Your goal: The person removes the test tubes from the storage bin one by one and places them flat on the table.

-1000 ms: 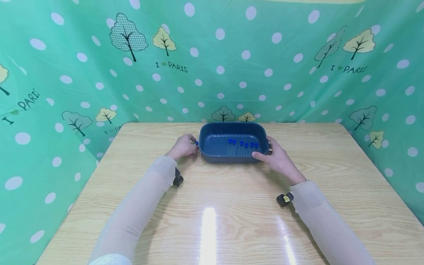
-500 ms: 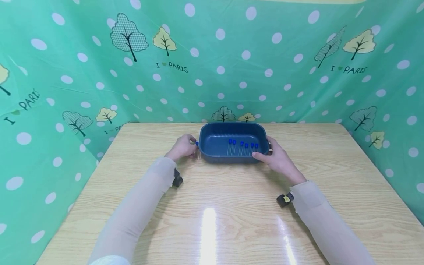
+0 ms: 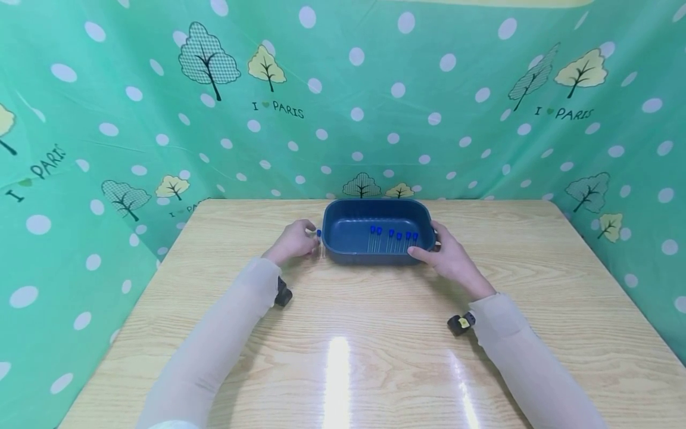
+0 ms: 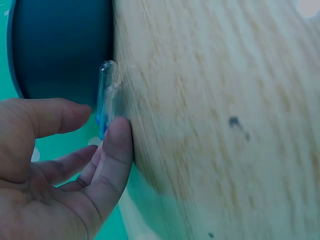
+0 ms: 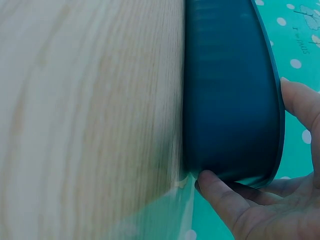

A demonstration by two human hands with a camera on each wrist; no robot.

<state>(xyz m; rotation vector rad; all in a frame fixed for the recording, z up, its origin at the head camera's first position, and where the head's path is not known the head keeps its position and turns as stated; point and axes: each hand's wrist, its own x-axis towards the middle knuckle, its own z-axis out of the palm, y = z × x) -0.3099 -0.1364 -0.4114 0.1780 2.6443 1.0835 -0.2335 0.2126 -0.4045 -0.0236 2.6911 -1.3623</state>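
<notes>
A dark blue rectangular basin (image 3: 354,258) stands at the back middle of the table. Inside it lie several clear, thin tubes with blue caps (image 3: 391,233) in a row. At its right end my right hand (image 3: 449,253) holds it, thumb over the rim and fingers along the outer wall. Just outside the left end is a clear tube with a blue cap (image 3: 318,233); in the left wrist view two rounded clear ends (image 4: 106,67) show by the basin's wall. My left hand (image 3: 295,241) is beside them, thumb apart from the fingers, fingertips close to the tube.
The wood-grain table (image 3: 375,322) reaches back to a green curtain (image 3: 354,137) with white dots and printed trees. Black wrist cameras sit on both cuffs. Bright light reflections (image 3: 336,381) lie on the table near the front.
My left hand and forearm have shifted slightly left, and its thumb and fingers look looser beside the capped tube. The right hand and the basin have stayed in place.
</notes>
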